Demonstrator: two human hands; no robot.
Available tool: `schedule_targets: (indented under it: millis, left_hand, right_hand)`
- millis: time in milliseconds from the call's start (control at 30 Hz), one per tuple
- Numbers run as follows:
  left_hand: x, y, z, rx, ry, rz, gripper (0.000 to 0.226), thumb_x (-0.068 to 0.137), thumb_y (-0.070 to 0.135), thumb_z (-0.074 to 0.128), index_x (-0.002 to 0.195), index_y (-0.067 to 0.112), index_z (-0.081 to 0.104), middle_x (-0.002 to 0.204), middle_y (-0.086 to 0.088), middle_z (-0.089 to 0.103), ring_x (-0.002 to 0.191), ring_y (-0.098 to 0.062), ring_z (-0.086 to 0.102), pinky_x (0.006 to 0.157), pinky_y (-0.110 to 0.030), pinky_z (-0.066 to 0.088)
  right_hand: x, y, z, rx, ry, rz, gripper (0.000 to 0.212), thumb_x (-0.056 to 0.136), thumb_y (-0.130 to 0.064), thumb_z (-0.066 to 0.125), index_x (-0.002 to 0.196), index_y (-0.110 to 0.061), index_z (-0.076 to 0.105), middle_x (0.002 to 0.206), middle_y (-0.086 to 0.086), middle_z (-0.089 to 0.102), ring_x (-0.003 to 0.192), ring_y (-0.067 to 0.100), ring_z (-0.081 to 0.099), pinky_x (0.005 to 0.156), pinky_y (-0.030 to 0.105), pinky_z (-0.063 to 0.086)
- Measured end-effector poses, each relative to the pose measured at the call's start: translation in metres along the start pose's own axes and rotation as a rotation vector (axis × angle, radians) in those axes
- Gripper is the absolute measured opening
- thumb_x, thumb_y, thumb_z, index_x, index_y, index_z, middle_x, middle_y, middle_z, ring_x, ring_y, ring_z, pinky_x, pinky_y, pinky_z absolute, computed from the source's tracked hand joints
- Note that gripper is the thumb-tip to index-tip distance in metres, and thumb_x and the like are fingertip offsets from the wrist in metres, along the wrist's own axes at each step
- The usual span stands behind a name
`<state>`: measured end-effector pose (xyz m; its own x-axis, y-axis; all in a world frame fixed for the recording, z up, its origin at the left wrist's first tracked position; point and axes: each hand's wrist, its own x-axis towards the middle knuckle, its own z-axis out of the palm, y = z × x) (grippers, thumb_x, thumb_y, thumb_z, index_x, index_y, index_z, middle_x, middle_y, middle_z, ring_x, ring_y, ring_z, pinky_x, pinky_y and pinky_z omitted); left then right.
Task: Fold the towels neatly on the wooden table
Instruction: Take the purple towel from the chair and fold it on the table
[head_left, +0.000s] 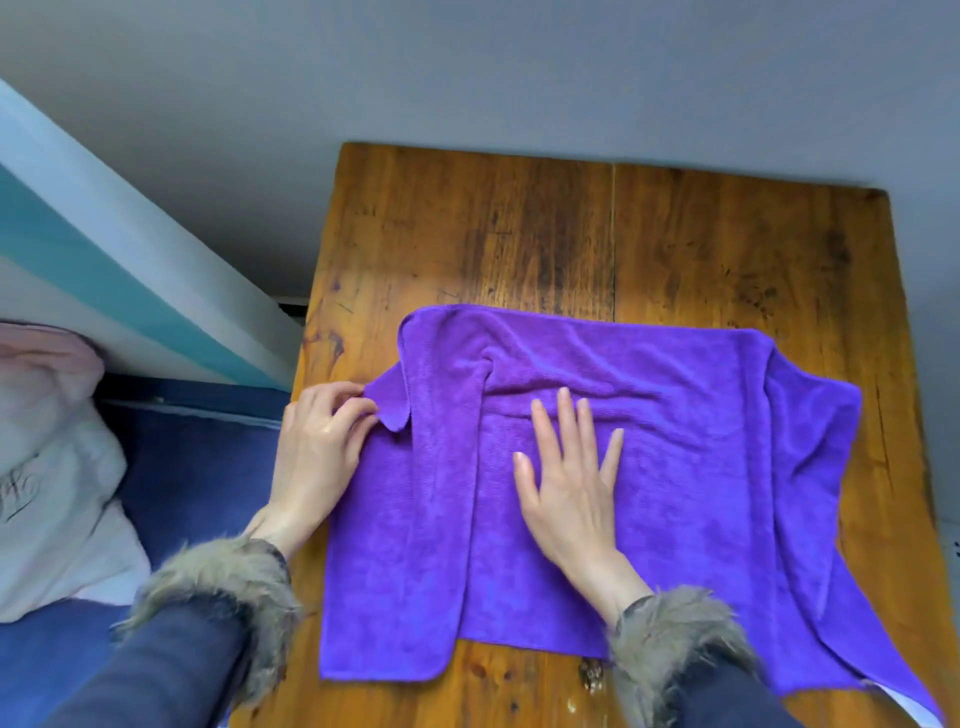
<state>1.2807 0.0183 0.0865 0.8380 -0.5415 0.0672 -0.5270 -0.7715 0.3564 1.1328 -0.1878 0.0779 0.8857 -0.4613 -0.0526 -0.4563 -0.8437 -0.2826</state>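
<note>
A purple microfibre towel (649, 467) with a fine ribbed nap lies partly folded on the wooden table (571, 234), filling the centre and lower right of the frame. The table top is made of amber-brown varnished planks with dark scuffs and a seam running down from its far edge. The towel's upper edge is turned over toward the viewer, forming a soft horizontal ridge across its middle. A narrow flap runs top to bottom along its left side. Its right portion spreads unevenly toward the lower right corner of the frame, with shallow wrinkles.

The left hand (317, 452), at centre left, pinches a small corner of the towel between thumb and curled fingers at the table's left edge. The right hand (566, 483), at centre, lies palm down on the towel with fingers straight and spread, holding nothing.

Both wrists carry dark sleeves with shaggy grey-brown fur cuffs (218, 597).

At the left of the frame, a pale pink and white cloth bundle (52, 467) rests on a blue fabric surface (197, 478). Above them slants a white panel with a teal stripe (104, 249). A grey floor (467, 67) fills the upper frame.
</note>
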Motion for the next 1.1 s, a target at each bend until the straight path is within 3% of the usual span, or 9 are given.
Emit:
schedule_targets:
  millis: [167, 300, 400, 500, 600, 700, 900, 1000, 1100]
  left_hand:
    - [0.046, -0.011, -0.024, -0.226, 0.217, -0.311, 0.017, 0.093, 0.016, 0.050, 0.099, 0.006, 0.062, 0.093, -0.015, 0.068, 0.086, -0.035, 0.062, 0.074, -0.037, 0.043]
    - [0.081, -0.016, -0.046, -0.233, 0.351, -0.440, 0.028, 0.093, 0.016, 0.048, 0.117, 0.004, 0.054, 0.111, -0.017, 0.059, 0.104, -0.033, 0.054, 0.089, -0.035, 0.036]
    - [0.063, 0.000, -0.035, -0.102, 0.285, -0.361, 0.043, 0.089, 0.014, 0.049, 0.131, 0.006, 0.043, 0.128, -0.016, 0.047, 0.118, -0.032, 0.043, 0.096, -0.041, 0.035]
    - [0.011, 0.014, -0.002, 0.001, 0.080, -0.156, 0.044, 0.088, 0.021, 0.042, 0.130, 0.007, 0.046, 0.139, -0.016, 0.044, 0.130, -0.035, 0.038, 0.101, -0.049, 0.037]
    - [-0.022, 0.003, 0.026, 0.099, -0.138, -0.081, 0.053, 0.091, 0.038, 0.032, 0.139, 0.016, 0.038, 0.151, -0.010, 0.030, 0.140, -0.030, 0.021, 0.113, -0.049, 0.019]
    - [-0.028, -0.008, 0.030, 0.172, -0.155, -0.057, 0.053, 0.093, 0.041, 0.031, 0.143, 0.023, 0.033, 0.153, -0.005, 0.027, 0.141, -0.026, 0.017, 0.114, -0.045, 0.010]
    - [-0.050, -0.008, 0.021, 0.146, -0.186, -0.196, 0.054, 0.092, 0.039, 0.025, 0.144, 0.025, 0.031, 0.154, -0.002, 0.024, 0.143, -0.024, 0.014, 0.113, -0.053, 0.013]
    - [-0.055, -0.007, 0.015, 0.108, -0.190, -0.233, 0.056, 0.092, 0.042, 0.021, 0.146, 0.025, 0.026, 0.156, -0.004, 0.015, 0.144, -0.024, 0.005, 0.113, -0.054, 0.006]
    - [-0.068, 0.013, 0.017, 0.131, -0.208, -0.130, 0.056, 0.091, 0.042, 0.026, 0.146, 0.027, 0.025, 0.156, -0.007, 0.015, 0.144, -0.027, 0.004, 0.113, -0.056, 0.003]
  right_hand:
    - [-0.005, -0.024, 0.022, -0.104, -0.027, -0.055, 0.058, 0.084, -0.043, 0.038, 0.137, -0.021, 0.039, 0.148, 0.008, 0.037, 0.139, 0.025, 0.022, 0.108, 0.059, 0.012]
    - [-0.006, -0.019, 0.024, -0.154, -0.044, -0.063, 0.058, 0.086, -0.045, 0.036, 0.139, -0.021, 0.038, 0.149, 0.007, 0.035, 0.140, 0.025, 0.021, 0.109, 0.059, 0.010]
    - [-0.006, -0.021, 0.022, -0.171, -0.057, -0.051, 0.058, 0.086, -0.045, 0.035, 0.140, -0.022, 0.036, 0.150, 0.007, 0.033, 0.141, 0.024, 0.020, 0.110, 0.058, 0.010]
    - [-0.006, -0.021, 0.021, -0.175, -0.067, -0.047, 0.059, 0.087, -0.045, 0.035, 0.140, -0.022, 0.035, 0.150, 0.007, 0.033, 0.141, 0.024, 0.020, 0.110, 0.058, 0.010]
    - [-0.007, -0.018, 0.022, -0.181, -0.062, -0.059, 0.059, 0.087, -0.046, 0.034, 0.141, -0.023, 0.031, 0.151, 0.006, 0.032, 0.141, 0.023, 0.019, 0.110, 0.057, 0.010]
    - [-0.008, -0.016, 0.023, -0.196, -0.064, -0.077, 0.059, 0.088, -0.047, 0.034, 0.142, -0.023, 0.031, 0.151, 0.006, 0.031, 0.141, 0.024, 0.019, 0.111, 0.057, 0.011]
    - [-0.013, -0.016, 0.018, -0.203, -0.117, -0.142, 0.061, 0.087, -0.049, 0.034, 0.142, -0.023, 0.032, 0.152, 0.007, 0.029, 0.141, 0.025, 0.017, 0.110, 0.059, 0.009]
    - [-0.017, -0.014, 0.013, -0.159, -0.131, -0.174, 0.060, 0.088, -0.048, 0.034, 0.143, -0.024, 0.031, 0.153, 0.005, 0.027, 0.142, 0.023, 0.014, 0.110, 0.057, 0.007]
    - [-0.025, -0.011, 0.008, -0.123, -0.130, -0.148, 0.058, 0.089, -0.044, 0.035, 0.143, -0.023, 0.030, 0.153, 0.005, 0.026, 0.142, 0.021, 0.015, 0.110, 0.054, 0.008]
